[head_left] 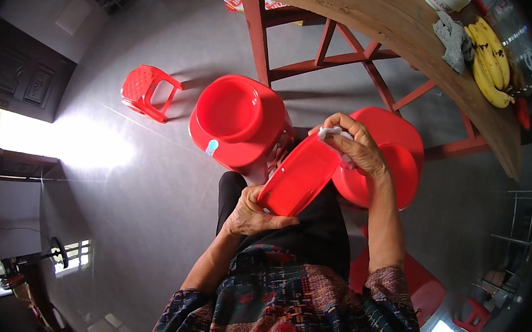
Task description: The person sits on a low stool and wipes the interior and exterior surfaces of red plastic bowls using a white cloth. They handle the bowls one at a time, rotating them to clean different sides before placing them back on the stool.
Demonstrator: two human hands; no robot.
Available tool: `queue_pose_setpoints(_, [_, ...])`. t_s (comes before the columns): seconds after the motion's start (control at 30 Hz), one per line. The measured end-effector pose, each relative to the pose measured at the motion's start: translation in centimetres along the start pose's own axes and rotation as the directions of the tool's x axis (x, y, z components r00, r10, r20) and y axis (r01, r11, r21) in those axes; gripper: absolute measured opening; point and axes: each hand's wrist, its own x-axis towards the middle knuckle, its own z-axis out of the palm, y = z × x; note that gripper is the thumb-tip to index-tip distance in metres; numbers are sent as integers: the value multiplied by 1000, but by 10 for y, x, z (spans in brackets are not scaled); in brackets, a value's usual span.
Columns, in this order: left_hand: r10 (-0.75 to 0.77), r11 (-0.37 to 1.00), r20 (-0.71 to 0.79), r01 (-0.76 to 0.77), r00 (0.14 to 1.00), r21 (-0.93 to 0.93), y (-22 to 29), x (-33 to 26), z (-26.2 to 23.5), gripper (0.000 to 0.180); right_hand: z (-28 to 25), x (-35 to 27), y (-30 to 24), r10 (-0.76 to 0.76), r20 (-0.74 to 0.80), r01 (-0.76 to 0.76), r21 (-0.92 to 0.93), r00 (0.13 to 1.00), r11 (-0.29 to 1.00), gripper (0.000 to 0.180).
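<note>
Person's right hand (361,148): fingers pinch white cloth (333,133) at far-right rim of held red basin (300,176). Left hand (251,211): fingers gripping basin's near-left end. Basin tilted over lap (320,229). Beyond basin, left: red stool (275,107) carrying round basin (230,107). Right of basin: second stool (399,125), second round basin (398,168). Farther beyond, right: wooden worktop (380,15), bananas (493,62).

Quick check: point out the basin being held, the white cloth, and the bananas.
Held basin (298,178): head view, on its red inside.
White cloth (330,132): head view, on the bunched part showing by the basin's rim.
Bananas (492,59): head view, on the yellow peel, mid-bunch.
</note>
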Motion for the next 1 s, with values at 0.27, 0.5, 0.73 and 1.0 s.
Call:
queue_pose_setpoints(0.27, [-191, 935, 197, 239, 962, -263, 0, 8, -26, 70, 5, 2, -12, -114, 137, 134, -147, 984, 980, 16])
queue_pose_setpoints(0.5, [-263, 956, -30, 264, 964, 128, 15, 29, -14, 57, 72, 3, -35, -514, 271, 524, -724, 814, 448, 21])
queue_pose_setpoints(0.73, [-38, 987, -154, 61, 987, 147, 9, 15, -8, 48, 93, -5, -16, -734, 38, 525, -724, 678, 448, 26])
queue_pose_setpoints(1.0, [72, 980, -111, -50, 991, 191, 11, 8, -3, 40, 25, 23, 2, -177, -295, 67, -349, 939, 935, 19])
